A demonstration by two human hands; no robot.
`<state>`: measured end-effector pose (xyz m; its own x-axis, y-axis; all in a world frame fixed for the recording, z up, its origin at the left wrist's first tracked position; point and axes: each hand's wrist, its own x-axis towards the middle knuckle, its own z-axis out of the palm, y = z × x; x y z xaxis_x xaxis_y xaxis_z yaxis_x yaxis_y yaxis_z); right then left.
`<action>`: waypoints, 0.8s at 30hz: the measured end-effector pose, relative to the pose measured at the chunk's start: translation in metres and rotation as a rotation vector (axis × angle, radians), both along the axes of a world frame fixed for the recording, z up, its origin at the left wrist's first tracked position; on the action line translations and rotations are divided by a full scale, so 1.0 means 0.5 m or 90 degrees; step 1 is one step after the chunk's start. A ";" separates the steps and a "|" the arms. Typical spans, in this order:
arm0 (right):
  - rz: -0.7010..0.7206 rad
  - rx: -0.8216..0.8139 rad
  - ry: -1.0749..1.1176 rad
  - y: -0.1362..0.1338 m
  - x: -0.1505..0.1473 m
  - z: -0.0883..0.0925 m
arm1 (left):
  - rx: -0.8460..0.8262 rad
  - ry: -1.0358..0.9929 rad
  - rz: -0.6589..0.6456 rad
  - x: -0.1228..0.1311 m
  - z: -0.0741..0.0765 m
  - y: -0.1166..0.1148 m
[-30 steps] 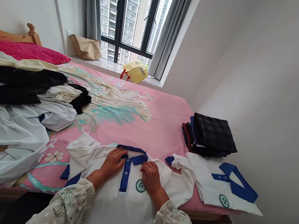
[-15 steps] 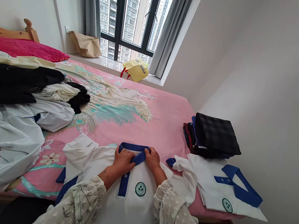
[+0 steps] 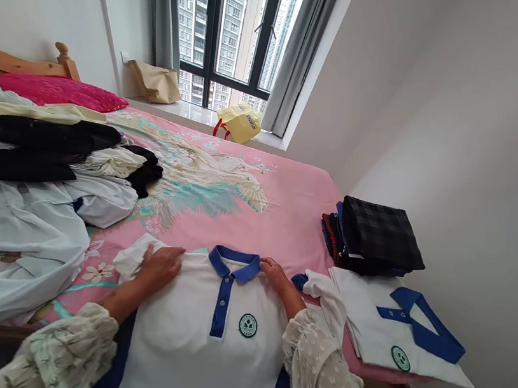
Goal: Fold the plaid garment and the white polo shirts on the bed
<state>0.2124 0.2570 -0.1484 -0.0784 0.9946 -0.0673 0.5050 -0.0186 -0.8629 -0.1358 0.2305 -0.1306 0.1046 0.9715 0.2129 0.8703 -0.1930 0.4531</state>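
Observation:
A white polo shirt (image 3: 183,350) with a blue collar (image 3: 248,273), a blue button placket and a round green badge lies front up before me, its lower part hanging past the bed's edge. My left hand (image 3: 159,272) rests on the shoulder by the left sleeve, fingers stretched out and lying flat on the cloth. Beside the collar's right end, my right hand (image 3: 278,278) touches the other shoulder with extended fingers. The collar is folded down with both points lying on the chest.
Unfolded clothes (image 3: 31,239) are heaped on the left of the pink bed sheet (image 3: 295,212). To the right lie a folded white polo shirt (image 3: 355,329) and a stack of dark folded clothes (image 3: 381,237). A yellow bag (image 3: 240,122) and a brown paper bag (image 3: 156,83) sit by the window.
My left hand has let go of the collar and moved left onto the shoulder. My right hand has shifted slightly right, off the collar, which now lies flat.

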 end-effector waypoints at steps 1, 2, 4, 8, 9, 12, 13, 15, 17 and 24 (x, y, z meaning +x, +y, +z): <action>0.013 -0.004 0.004 -0.003 -0.001 0.000 | -0.030 0.028 0.008 -0.033 0.010 -0.003; 0.019 -0.006 0.000 -0.006 -0.004 0.000 | -0.048 0.044 0.008 -0.061 0.020 -0.008; 0.011 0.003 -0.027 -0.013 -0.016 0.003 | -0.071 0.079 0.003 -0.099 0.039 -0.017; -0.021 0.048 -0.112 -0.033 -0.035 0.034 | -0.061 0.103 -0.014 -0.112 0.082 -0.036; -0.032 0.068 -0.134 -0.041 -0.034 0.049 | -0.045 0.077 -0.037 -0.109 0.094 -0.043; -0.064 0.129 -0.190 -0.073 -0.015 0.109 | -0.034 -0.046 -0.090 -0.102 0.133 -0.071; -0.072 0.145 -0.206 -0.085 -0.005 0.134 | -0.049 -0.084 -0.088 -0.101 0.145 -0.082; -0.066 0.124 -0.214 -0.106 0.013 0.190 | -0.119 -0.124 -0.081 -0.106 0.166 -0.104; -0.034 0.048 -0.190 -0.116 0.022 0.250 | -0.243 -0.124 -0.119 -0.120 0.188 -0.122; 0.046 0.094 -0.034 -0.025 -0.079 0.522 | -0.214 -0.218 0.054 -0.228 0.406 -0.139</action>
